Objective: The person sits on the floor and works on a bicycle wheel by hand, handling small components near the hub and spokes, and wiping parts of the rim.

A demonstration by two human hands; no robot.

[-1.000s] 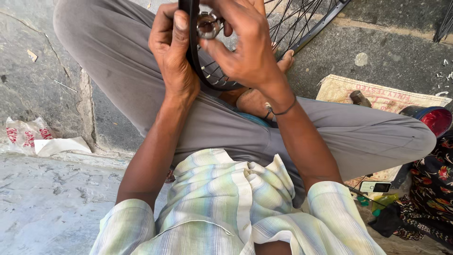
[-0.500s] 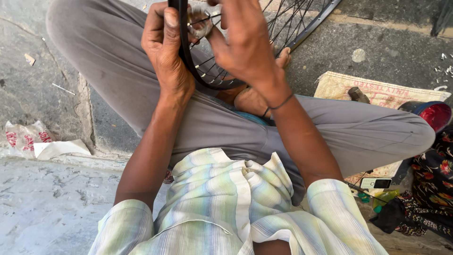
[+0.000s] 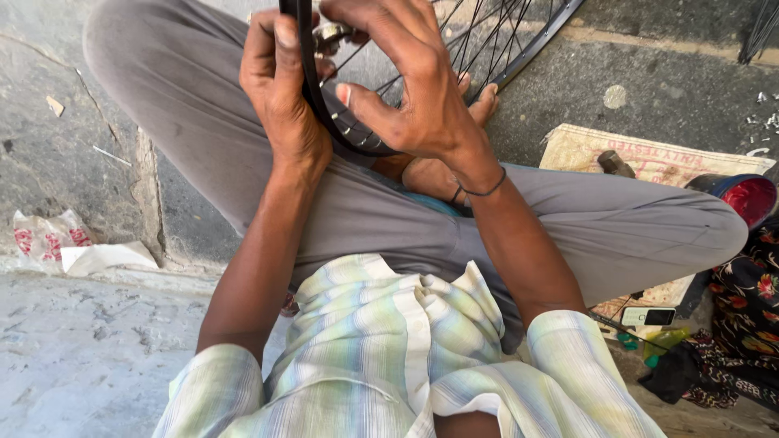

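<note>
Wheel rim [image 3: 519, 49] cut off above

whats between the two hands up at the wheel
In the head view, the black wheel rim runs between them: the left hand grips it from one side, the right hand reaches over the spokes on the other.

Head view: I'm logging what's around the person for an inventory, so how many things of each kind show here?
Spoked wheel rim: 1
Hands, left hand and right hand: 2
Printed sack: 1
Red-ended can: 1
Crumpled wrapper: 1
Total: 6
</note>
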